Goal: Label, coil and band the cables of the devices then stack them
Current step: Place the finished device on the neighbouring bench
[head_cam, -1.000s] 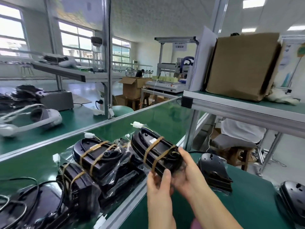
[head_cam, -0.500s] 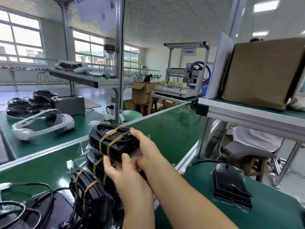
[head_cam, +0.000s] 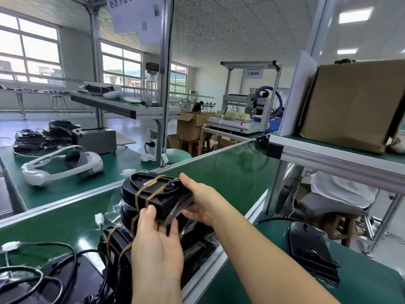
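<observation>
Left hand (head_cam: 158, 240) and right hand (head_cam: 202, 199), fingers curled, clasp the banded device (head_cam: 151, 190).

Two bits of writing can be made out from here, both Chinese. High up by the metal post (head_cam: 167, 84) hangs a white paper sheet (head_cam: 135, 20), tilted, with a line of dark characters along its top edge that looks like "贴防水胶条"; the last character is unclear. Farther back, a small white sign (head_cam: 252, 73) hangs from the top bar of the aluminium machine frame (head_cam: 251, 63) and seems to read "灯罩组装". The black banded device (head_cam: 153, 195) carries a pale label (head_cam: 150, 183) on top, but its print is too small to read.
</observation>
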Motion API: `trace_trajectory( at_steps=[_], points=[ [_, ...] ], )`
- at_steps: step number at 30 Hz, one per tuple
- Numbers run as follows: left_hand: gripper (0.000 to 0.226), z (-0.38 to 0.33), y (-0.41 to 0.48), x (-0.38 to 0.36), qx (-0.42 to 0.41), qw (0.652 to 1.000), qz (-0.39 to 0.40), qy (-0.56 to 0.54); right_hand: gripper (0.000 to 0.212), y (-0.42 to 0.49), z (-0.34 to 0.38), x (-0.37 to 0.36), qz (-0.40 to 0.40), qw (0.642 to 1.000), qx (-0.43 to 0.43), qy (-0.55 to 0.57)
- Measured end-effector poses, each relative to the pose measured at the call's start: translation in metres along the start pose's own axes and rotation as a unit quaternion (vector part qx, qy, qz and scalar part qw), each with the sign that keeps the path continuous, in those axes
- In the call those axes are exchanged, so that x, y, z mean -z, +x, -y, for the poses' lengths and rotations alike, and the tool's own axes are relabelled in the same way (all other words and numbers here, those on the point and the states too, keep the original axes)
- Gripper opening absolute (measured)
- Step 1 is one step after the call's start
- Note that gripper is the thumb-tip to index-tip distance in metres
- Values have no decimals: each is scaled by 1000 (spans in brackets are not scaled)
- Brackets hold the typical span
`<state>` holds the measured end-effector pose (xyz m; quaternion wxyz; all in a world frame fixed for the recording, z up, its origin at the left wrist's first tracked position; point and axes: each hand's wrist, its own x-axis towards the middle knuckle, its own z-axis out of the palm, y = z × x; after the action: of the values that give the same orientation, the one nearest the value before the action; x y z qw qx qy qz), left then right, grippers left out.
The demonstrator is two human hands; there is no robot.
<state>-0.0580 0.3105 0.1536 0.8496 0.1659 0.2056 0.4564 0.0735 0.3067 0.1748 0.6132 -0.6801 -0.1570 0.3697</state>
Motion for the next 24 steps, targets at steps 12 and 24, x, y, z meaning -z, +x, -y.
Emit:
trace_trajectory(
  at_steps=[12,24],
  points=[
    [54,31,5,-35,-91,945,102,298,19,30,-15,36,-41,969,-1,245],
    [61,87,4,-29,-21,862,157,482,22,60,-41,83,-73,979,12,188]
  ],
)
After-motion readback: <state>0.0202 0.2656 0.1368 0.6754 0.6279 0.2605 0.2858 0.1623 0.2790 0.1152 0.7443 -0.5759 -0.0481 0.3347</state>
